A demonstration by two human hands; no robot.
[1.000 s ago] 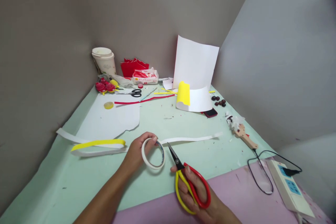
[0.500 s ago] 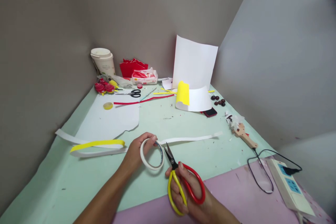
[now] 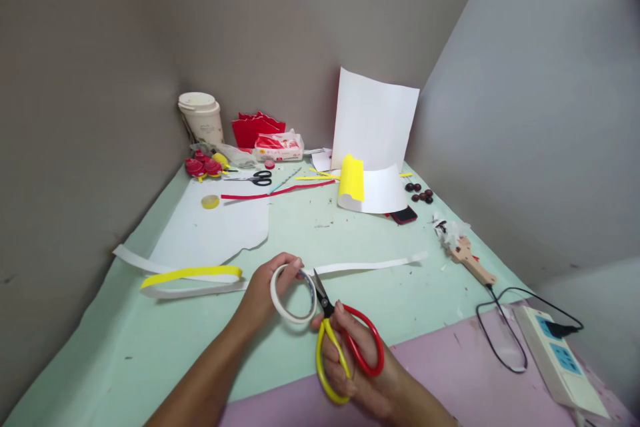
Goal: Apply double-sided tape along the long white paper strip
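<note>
My left hand (image 3: 265,290) grips a roll of white tape (image 3: 293,295), held upright just above the green table cover (image 3: 125,353). My right hand (image 3: 357,370) holds scissors (image 3: 343,343) with one red and one yellow handle, fingers through the loops. The black blades point up and left, with their tips right at the roll's right edge. A long white paper strip (image 3: 370,265) runs right from the roll. To the left lie a yellow strip (image 3: 193,273) and more white strips.
At the back stand a paper cup (image 3: 203,119), red paper pieces (image 3: 257,130), black scissors (image 3: 257,178), a curled white sheet (image 3: 375,140) with yellow paper, a phone (image 3: 403,215) and dark beads. A wooden tool (image 3: 470,260), black cable and power strip (image 3: 555,360) lie right.
My right hand has brought the scissors left and up, so the blade tips now reach the tape roll. My left hand has kept the roll almost still.
</note>
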